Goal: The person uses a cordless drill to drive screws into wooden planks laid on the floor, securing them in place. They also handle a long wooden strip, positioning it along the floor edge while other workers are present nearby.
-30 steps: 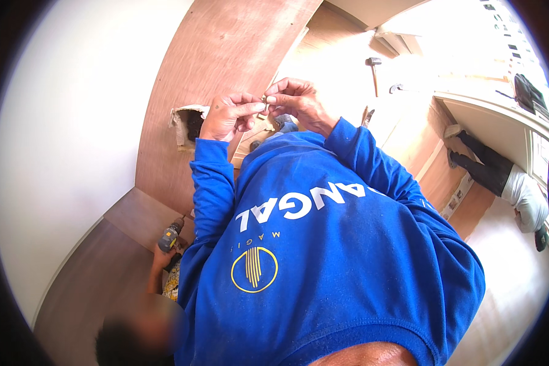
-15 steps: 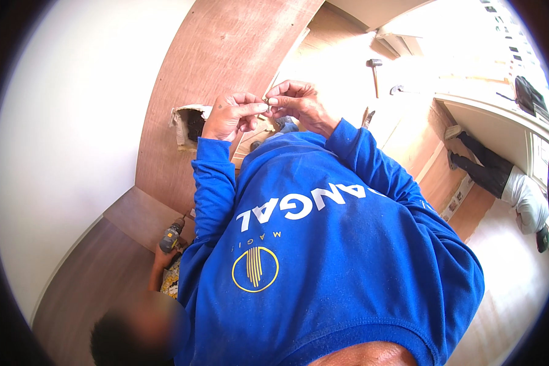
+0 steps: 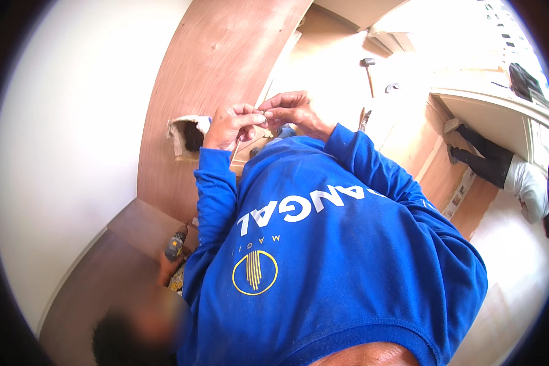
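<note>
My left hand (image 3: 227, 127) and my right hand (image 3: 302, 114) meet in front of my chest, fingertips together. Each one is closed in a pinch, thumb against forefinger. Some very small item seems to sit between the fingertips, but it is too small to name. Just beyond my left wrist is a white, ragged-edged open container (image 3: 177, 139) with dark contents, against a reddish wood panel (image 3: 192, 73).
A co-worker's hand at the lower left grips a cordless drill (image 3: 175, 243). Farther off lie a mallet (image 3: 368, 76) and a pointed tool (image 3: 365, 119). Another person (image 3: 494, 160) in dark trousers is at the far right. A white wall (image 3: 73, 140) rises on the left.
The whole view has shifted slightly. My hands stay pinched together, turned a little, with the fingertips closer. The co-worker's drill appears slightly farther right.
</note>
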The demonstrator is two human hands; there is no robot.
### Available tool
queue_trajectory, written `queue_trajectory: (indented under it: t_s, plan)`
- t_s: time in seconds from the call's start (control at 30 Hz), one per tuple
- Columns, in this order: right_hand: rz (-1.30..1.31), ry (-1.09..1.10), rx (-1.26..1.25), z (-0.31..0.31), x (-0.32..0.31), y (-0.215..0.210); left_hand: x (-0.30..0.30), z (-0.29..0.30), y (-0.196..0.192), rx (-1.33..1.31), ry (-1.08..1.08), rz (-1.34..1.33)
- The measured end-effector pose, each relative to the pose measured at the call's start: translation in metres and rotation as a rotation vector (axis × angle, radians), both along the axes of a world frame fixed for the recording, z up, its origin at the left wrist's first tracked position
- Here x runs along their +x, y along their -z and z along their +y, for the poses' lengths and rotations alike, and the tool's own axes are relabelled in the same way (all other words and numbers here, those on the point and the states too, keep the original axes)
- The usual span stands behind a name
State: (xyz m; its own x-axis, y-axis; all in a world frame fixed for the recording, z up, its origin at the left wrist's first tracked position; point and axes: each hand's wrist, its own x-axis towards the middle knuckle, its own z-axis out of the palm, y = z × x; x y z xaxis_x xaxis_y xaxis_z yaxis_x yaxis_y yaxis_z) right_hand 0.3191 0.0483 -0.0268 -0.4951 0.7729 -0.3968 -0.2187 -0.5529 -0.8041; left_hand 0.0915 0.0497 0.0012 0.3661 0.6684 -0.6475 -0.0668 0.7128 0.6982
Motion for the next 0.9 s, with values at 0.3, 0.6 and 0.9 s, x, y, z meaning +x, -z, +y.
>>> queue_trajectory:
  t_s: [0.3,0.6,0.9]
  plan:
    - [-0.007,0.082,-0.094,0.003,0.039,0.012,0.039,0.015,0.023,-0.034,0.125,0.066]
    - [-0.177,0.152,-0.112,0.001,0.116,0.068,0.129,0.046,0.069,0.034,0.244,0.086]
    - [0.053,0.627,-0.202,-0.004,0.26,0.077,0.322,0.093,0.086,0.148,0.393,0.147]
